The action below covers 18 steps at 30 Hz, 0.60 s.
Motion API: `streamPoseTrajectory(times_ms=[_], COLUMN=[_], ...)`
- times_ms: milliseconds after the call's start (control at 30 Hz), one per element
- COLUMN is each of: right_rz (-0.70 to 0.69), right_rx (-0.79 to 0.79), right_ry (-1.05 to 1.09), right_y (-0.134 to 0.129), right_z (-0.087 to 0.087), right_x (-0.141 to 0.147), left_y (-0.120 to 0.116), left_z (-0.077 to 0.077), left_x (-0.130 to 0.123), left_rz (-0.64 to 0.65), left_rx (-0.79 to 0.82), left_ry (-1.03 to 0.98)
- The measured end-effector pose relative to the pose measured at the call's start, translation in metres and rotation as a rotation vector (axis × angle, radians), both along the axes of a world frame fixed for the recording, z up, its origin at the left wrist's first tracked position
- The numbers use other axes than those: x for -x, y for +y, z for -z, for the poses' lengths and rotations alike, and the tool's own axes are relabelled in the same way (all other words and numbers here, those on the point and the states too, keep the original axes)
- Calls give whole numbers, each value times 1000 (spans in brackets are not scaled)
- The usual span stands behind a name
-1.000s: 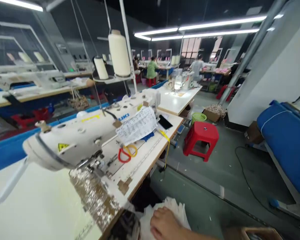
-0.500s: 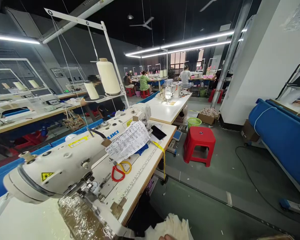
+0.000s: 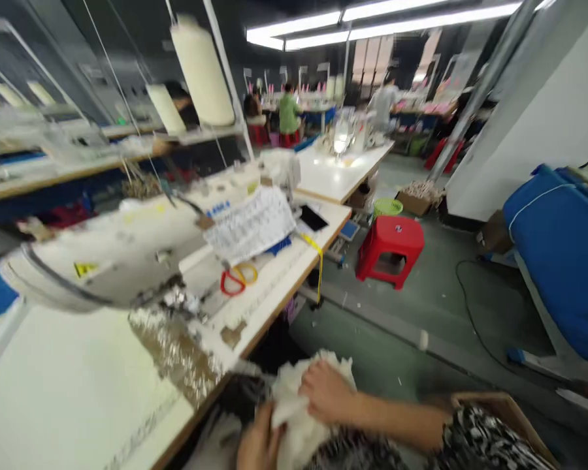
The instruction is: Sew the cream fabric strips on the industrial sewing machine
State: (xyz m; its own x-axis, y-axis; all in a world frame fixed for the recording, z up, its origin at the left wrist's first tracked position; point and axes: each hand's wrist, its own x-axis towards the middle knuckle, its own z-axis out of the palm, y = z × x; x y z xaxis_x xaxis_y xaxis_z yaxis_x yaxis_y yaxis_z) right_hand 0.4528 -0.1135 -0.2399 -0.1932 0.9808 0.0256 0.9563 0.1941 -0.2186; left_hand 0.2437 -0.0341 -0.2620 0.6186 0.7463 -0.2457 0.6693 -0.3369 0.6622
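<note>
Over my lap, beside the table's front edge, lies a bunched cream-coloured cloth (image 3: 294, 418) with ruffled edges. My right hand (image 3: 326, 391) rests on its upper part, fingers curled into the folds. Lower down, my left hand (image 3: 261, 440) grips the left side of the cloth between thumb and fingers. Both hands are somewhat blurred. To their left stands a white sewing machine (image 3: 112, 241) on the table (image 3: 78, 378), with a piece of shiny-taped brown material (image 3: 176, 356) near its needle end.
Scissors (image 3: 238, 279) with red and yellow handles, a written paper sheet (image 3: 249, 225), a phone (image 3: 313, 218) and a yellow tape measure (image 3: 313, 245) lie on the table. A red stool (image 3: 392, 245) stands on the floor, blue-covered goods (image 3: 563, 254) at right. Several people sit farther back.
The view has tilted down. Both hands and more of the cream cloth now show, where only fingertips showed at the bottom edge before.
</note>
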Motion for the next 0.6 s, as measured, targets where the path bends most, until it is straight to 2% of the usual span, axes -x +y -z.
streamPoseTrajectory(times_ms=[33, 100, 200, 267, 433, 533, 600], right_rz=[28, 40, 72, 82, 107, 199, 251], right_rx=[105, 191, 279, 305, 236, 144, 101], right_ry=[71, 177, 289, 331, 334, 327, 325], right_y=[0, 4, 7, 1, -13, -5, 4], right_z=[-19, -39, -39, -39, -43, -39, -39], right_x=[-8, -27, -47, -51, -25, -9, -10], left_y=[-2, -1, 10, 14, 10, 9, 11], left_z=[-9, -25, -41, -49, -68, -82, -91], left_x=[0, -3, -11, -16, -27, -31, -30], left_rz=[13, 23, 12, -2, -51, -87, -84], left_rx=[34, 20, 77, 121, 101, 41, -50], left_ry=[-1, -12, 36, 18, -166, -210, -244])
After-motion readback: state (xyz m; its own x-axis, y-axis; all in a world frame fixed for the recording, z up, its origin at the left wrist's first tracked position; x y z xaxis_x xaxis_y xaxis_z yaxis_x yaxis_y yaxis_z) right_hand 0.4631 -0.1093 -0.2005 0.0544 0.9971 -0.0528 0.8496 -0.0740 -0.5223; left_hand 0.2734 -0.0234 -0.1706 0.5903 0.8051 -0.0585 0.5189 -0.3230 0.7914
